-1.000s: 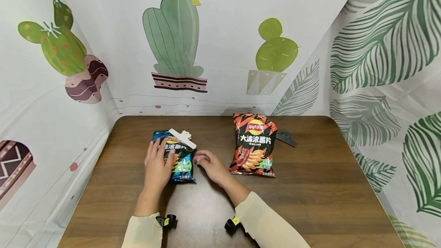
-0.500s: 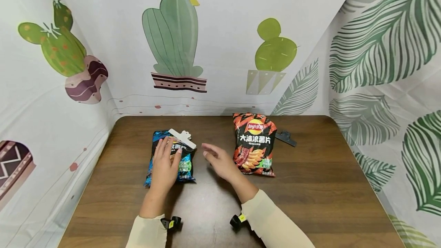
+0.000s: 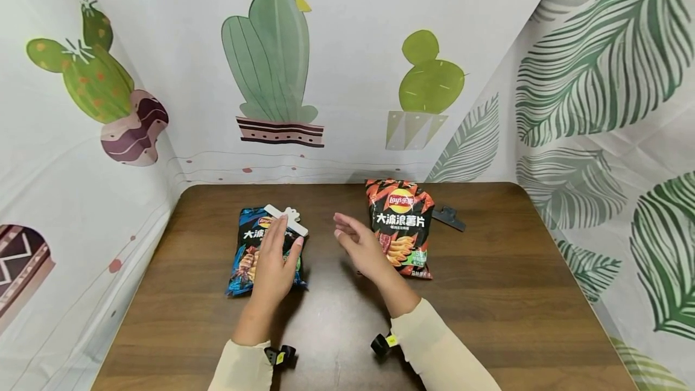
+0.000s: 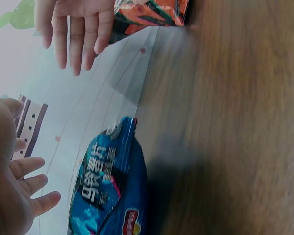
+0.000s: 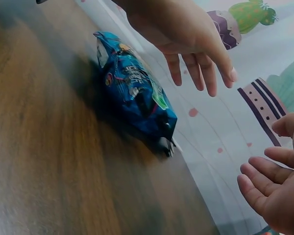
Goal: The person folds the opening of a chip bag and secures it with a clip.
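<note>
A blue chip bag [image 3: 247, 264] lies on the left of the table, a white clip [image 3: 286, 219] across its upper right corner. Raised above that bag, my left hand [image 3: 276, 267] has its fingers extended and holds nothing; the right wrist view shows a gap between this hand [image 5: 196, 49] and the bag [image 5: 137, 93]. My right hand [image 3: 366, 252] hovers with loosely bent fingers, overlapping the lower left of a red and black chip bag [image 3: 400, 219] in the head view. Its palm [image 4: 83, 7] appears at the top of the left wrist view with nothing in it.
A dark grey clip [image 3: 448, 218] rests just right of the red bag. Beneath everything is a brown wood-grain table [image 3: 516, 294], its far edge against a white cloth backdrop [image 3: 353, 65] printed with cacti and leaves.
Both hands have lifted off the blue bag and shifted right, the right hand moving up toward the red bag. Both bags and clips stay where they were.
</note>
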The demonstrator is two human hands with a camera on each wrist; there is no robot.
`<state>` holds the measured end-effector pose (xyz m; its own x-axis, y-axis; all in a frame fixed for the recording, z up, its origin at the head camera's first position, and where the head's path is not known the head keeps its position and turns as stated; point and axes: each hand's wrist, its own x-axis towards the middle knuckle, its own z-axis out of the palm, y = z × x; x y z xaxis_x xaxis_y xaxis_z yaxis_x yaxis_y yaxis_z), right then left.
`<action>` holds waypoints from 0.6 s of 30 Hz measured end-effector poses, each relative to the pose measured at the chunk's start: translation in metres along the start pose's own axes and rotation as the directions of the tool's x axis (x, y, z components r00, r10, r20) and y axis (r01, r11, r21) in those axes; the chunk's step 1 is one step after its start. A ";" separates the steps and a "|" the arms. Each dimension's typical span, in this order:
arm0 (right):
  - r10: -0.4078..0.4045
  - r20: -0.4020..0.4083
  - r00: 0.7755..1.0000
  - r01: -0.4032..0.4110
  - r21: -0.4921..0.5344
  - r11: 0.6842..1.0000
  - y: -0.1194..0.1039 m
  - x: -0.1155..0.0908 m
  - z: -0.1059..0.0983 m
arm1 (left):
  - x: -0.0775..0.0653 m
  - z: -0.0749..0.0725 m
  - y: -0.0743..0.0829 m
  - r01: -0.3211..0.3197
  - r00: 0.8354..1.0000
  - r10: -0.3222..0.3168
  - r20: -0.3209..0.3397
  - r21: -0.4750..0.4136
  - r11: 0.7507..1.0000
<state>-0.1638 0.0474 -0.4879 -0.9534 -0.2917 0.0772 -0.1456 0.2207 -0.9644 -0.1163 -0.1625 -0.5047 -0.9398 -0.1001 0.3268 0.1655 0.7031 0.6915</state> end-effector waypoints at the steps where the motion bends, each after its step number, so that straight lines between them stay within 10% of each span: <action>1: -0.001 -0.005 1.000 0.001 0.011 1.000 0.000 0.000 -0.001 | 0.000 0.001 0.001 0.000 1.000 0.000 0.005 -0.006 1.000; 18: -0.075 -0.054 0.996 0.075 0.002 0.997 -0.034 -0.012 -0.031 | -0.004 0.021 0.017 0.004 0.997 0.001 0.074 -0.065 0.998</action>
<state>-0.1554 0.0718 -0.4480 -0.9526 -0.2570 0.1626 -0.2163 0.1964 -0.9564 -0.1164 -0.1350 -0.5074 -0.9591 -0.0477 0.2790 0.1807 0.6557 0.7331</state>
